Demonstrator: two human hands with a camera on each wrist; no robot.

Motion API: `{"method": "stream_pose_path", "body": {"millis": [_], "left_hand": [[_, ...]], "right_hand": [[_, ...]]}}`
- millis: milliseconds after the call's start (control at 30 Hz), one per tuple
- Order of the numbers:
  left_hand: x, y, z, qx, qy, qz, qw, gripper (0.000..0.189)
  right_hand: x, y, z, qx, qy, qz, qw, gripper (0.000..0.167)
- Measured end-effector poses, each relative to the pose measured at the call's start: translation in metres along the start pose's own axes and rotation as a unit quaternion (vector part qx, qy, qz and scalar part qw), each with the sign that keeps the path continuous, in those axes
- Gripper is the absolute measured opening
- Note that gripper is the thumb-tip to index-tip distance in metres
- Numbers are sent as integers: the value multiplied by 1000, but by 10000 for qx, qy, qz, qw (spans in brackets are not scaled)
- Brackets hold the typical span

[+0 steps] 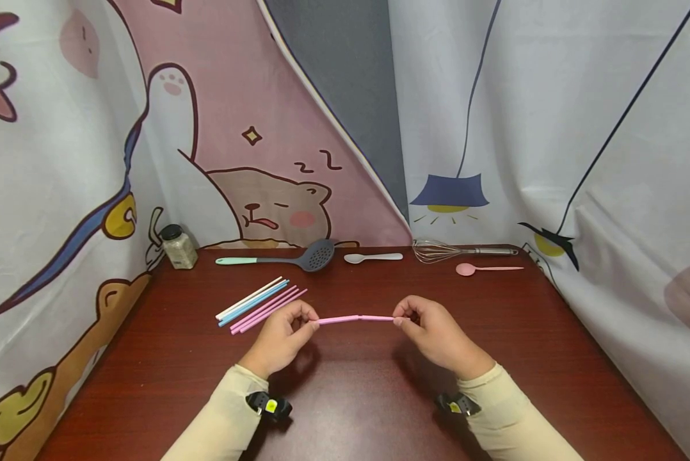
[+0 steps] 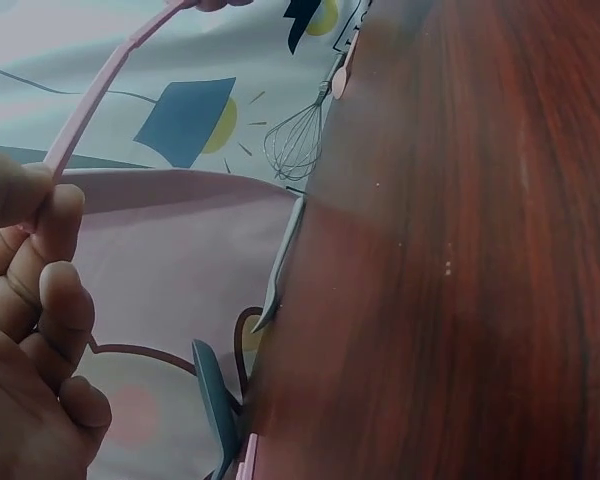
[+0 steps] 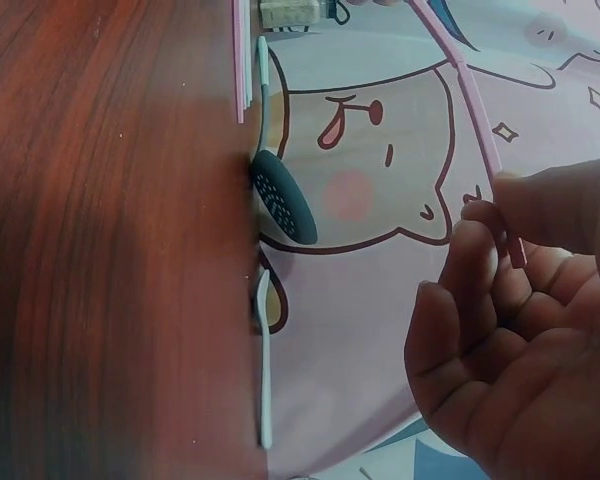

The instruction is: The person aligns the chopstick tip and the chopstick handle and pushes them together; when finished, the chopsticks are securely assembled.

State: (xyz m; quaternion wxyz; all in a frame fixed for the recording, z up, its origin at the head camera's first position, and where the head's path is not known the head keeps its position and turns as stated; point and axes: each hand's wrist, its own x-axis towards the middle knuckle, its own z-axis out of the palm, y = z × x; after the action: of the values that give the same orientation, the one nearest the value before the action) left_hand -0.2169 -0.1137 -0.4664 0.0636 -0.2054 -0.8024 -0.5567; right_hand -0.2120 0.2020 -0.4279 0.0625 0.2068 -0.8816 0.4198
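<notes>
A pink straw (image 1: 339,319) is stretched between the two hands, above the dark red-brown table (image 1: 356,378). It has a slight kink near its middle. My left hand (image 1: 284,334) pinches its left end between thumb and forefinger. The right hand (image 1: 434,333) pinches the other end the same way, and a short tip of the straw (image 3: 485,130) sticks out past the fingers in the right wrist view. Just beyond the left hand lies a row of straws: white (image 1: 249,298), blue (image 1: 254,303) and several pink ones (image 1: 268,310).
Along the table's back edge lie a slotted ladle (image 1: 319,255) with a mint handle, a white spoon (image 1: 374,257), a wire whisk (image 1: 437,251) and a pink spoon (image 1: 489,269). A jar (image 1: 179,248) with a black lid stands at the back left corner. Printed curtains (image 1: 345,128) hang behind.
</notes>
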Motion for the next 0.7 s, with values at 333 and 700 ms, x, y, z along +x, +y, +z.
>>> {"method": "stream_pose_path", "body": {"millis": [333,700], "left_hand": [[1,1,2,-75,62,216,9997,7],[0,2,3,-211,522,116,9983,8]], "right_hand": [[0,-2,0,114,49,-107,9999,12],[1,2,-1,441,585,-52,9973,9]]}}
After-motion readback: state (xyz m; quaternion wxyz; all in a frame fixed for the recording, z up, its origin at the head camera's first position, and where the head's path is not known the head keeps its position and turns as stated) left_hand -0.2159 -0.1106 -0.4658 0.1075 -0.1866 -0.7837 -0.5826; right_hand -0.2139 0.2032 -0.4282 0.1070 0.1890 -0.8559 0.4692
